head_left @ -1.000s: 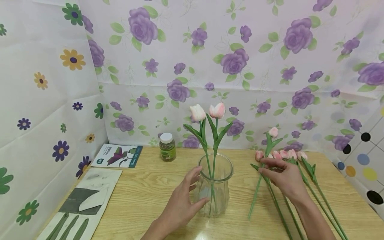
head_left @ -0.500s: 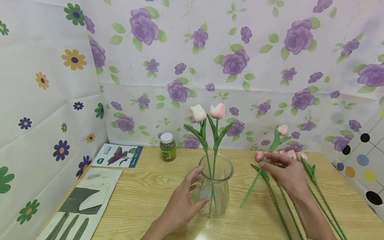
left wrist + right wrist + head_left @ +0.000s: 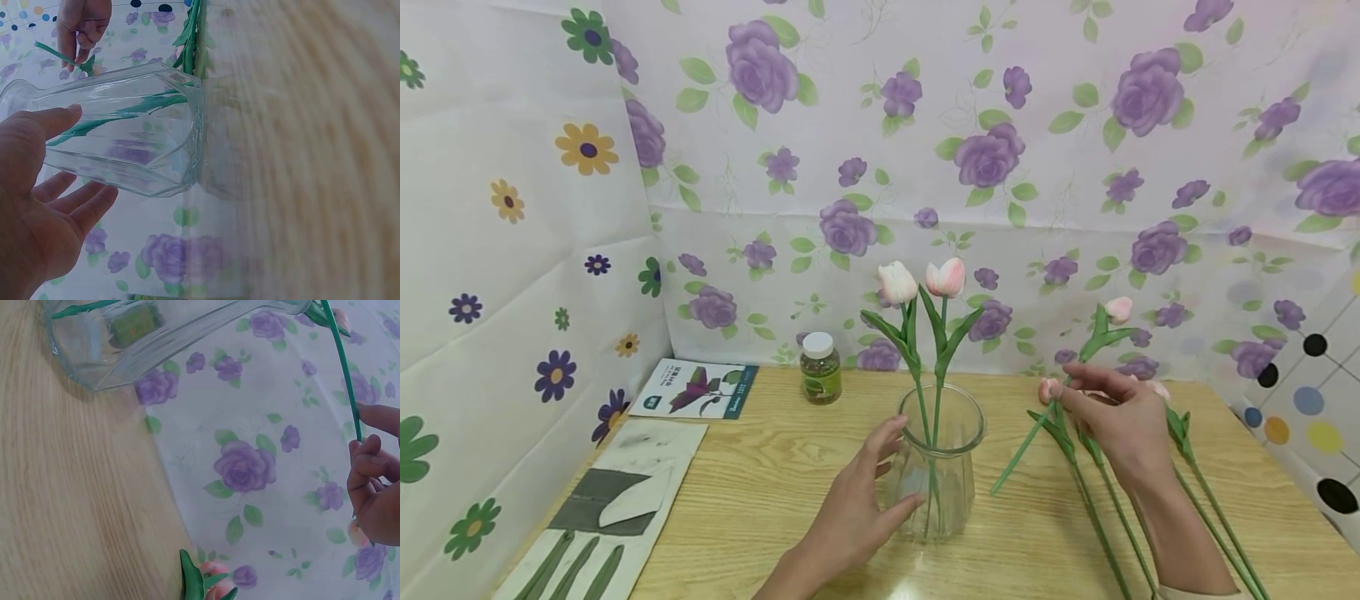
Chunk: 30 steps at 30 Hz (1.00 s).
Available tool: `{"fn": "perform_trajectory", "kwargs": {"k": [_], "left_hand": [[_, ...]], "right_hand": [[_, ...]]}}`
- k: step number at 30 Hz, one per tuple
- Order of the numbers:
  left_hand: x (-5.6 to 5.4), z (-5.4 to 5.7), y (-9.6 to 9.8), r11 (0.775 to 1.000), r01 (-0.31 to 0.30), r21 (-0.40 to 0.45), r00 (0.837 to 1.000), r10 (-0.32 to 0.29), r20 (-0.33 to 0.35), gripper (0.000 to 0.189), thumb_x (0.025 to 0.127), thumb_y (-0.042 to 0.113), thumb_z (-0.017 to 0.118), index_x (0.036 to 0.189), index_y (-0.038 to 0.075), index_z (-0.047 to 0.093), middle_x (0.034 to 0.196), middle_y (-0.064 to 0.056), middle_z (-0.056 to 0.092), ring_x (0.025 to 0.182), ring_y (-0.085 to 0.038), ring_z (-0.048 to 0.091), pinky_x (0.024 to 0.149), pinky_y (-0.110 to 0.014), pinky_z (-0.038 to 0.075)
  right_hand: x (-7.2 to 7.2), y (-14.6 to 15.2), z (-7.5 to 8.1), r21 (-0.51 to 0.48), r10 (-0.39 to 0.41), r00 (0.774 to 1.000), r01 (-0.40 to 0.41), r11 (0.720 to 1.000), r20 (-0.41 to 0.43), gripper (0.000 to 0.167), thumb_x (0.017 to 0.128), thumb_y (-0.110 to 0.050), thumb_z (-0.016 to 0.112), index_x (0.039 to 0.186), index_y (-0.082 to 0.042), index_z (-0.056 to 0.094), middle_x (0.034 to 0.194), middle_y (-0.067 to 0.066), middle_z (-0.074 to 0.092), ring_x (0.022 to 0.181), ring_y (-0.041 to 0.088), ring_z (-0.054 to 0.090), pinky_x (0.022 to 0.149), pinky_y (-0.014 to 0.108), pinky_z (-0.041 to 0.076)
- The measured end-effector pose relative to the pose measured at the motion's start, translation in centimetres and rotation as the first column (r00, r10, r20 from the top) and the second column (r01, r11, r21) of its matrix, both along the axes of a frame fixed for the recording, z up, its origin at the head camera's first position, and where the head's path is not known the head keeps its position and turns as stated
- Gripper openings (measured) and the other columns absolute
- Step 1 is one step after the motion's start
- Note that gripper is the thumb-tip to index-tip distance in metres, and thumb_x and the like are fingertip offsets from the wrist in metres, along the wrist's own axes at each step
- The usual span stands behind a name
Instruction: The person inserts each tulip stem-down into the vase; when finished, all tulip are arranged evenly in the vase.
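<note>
My left hand [image 3: 857, 508] holds the side of a clear glass vase [image 3: 958, 492], thumb in front and fingers toward the back; in the left wrist view the vase [image 3: 144, 162] lies between thumb and fingers. Two artificial tulips, one white [image 3: 897, 283] and one pink [image 3: 946, 277], stand in it on green stems. To the right, my right hand [image 3: 1120, 425] pinches the stem of another pink tulip [image 3: 1118, 310], raised and tilted, its bare stem end slanting down toward the vase. The right wrist view shows the green stem [image 3: 342, 359] between thumb and fingers.
Several pink tulips [image 3: 1090, 492] lie on the wooden table [image 3: 760, 467] under and beside my right hand. A white-capped jar [image 3: 820, 371] stands behind the vase. A booklet [image 3: 692, 390] and a printed sheet [image 3: 617, 492] lie at left. Floral cloth [image 3: 760, 167] hangs behind.
My right hand has lifted the pink tulip, tilting its head to the right and swinging its stem end left and up toward the vase. The left hand stays at the vase.
</note>
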<state>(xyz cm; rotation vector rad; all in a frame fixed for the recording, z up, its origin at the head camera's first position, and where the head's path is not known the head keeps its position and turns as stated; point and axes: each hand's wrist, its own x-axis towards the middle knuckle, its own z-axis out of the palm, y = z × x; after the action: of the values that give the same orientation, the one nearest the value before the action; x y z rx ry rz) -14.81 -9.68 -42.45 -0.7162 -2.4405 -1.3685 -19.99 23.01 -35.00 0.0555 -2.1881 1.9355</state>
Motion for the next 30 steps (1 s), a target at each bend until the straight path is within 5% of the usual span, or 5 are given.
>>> {"fn": "perform_trajectory", "kwargs": {"k": [15,25,30], "left_hand": [[0.0,-0.1,-0.1,1.000,-0.002,-0.004,1.000,0.002,-0.004,0.097,0.088,0.007,0.086,0.163,0.025,0.027,0.157,-0.015,0.052,0.134,-0.033,0.063,0.104,-0.047,0.058],[0.0,0.0,0.0,1.000,0.000,-0.001,1.000,0.000,-0.011,0.093,0.088,0.007,0.086,0.162,0.019,0.030,0.157,-0.012,0.052,0.134,-0.032,0.063,0.104,-0.047,0.059],[0.0,0.0,0.0,1.000,-0.002,-0.003,1.000,0.002,-0.006,0.093,0.088,0.006,0.086,0.162,0.019,0.030,0.156,-0.013,0.053,0.134,-0.032,0.063,0.104,-0.047,0.058]], "right_hand": [[-0.1,-1.0,1.4,-0.106,-0.019,0.998,0.013,0.994,-0.056,0.033,0.092,-0.017,0.085,0.122,-0.009,0.077,0.091,-0.006,0.069,0.062,0.010,0.048,0.056,0.032,0.039],[-0.3,-1.8,2.0,-0.195,-0.047,0.996,0.032,0.980,-0.074,0.029,0.091,-0.011,0.085,0.119,-0.012,0.079,0.097,-0.006,0.073,0.069,0.009,0.061,0.061,0.021,0.052],[-0.4,-2.1,2.1,-0.216,-0.065,0.992,0.040,0.976,-0.106,0.027,0.090,-0.008,0.085,0.116,-0.010,0.079,0.097,-0.005,0.078,0.063,0.010,0.056,0.057,0.024,0.047]]}}
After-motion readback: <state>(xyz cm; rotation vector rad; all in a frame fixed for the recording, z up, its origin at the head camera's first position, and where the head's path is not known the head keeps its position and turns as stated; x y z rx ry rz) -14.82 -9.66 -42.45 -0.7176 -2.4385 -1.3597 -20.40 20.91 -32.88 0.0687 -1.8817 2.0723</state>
